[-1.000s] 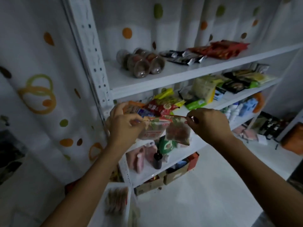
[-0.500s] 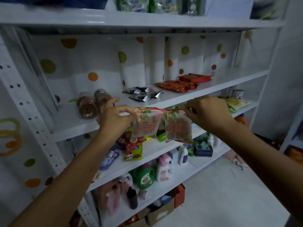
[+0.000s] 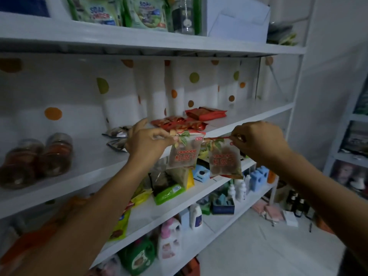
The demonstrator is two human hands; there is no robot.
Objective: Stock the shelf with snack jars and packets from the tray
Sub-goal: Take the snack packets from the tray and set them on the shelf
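Note:
I hold two clear snack packets with red lettering side by side in front of the white shelf [image 3: 83, 156]. My left hand [image 3: 148, 143] pinches the top edge of the left packet [image 3: 184, 155]. My right hand [image 3: 258, 141] pinches the top corner of the right packet [image 3: 225, 162], which hangs a little lower. Both packets dangle in the air just before the shelf's front edge. On that shelf lie two jars [image 3: 37, 158] on their sides at the left, silver packets [image 3: 116, 134] in the middle and red packets [image 3: 205, 114] further right. The tray is not in view.
The shelf above holds soap powder bags [image 3: 117, 10] and a white box [image 3: 237, 20]. Lower shelves carry green and yellow packets [image 3: 169, 191], blue blocks [image 3: 256, 177] and detergent bottles [image 3: 167, 238]. A second rack [image 3: 354, 136] stands at the right, with bottles on the floor beside it.
Both hands have carried the two packets upward from the lower shelf level to the front of the jar shelf, and my view has risen with them. The packets now hang slightly further apart.

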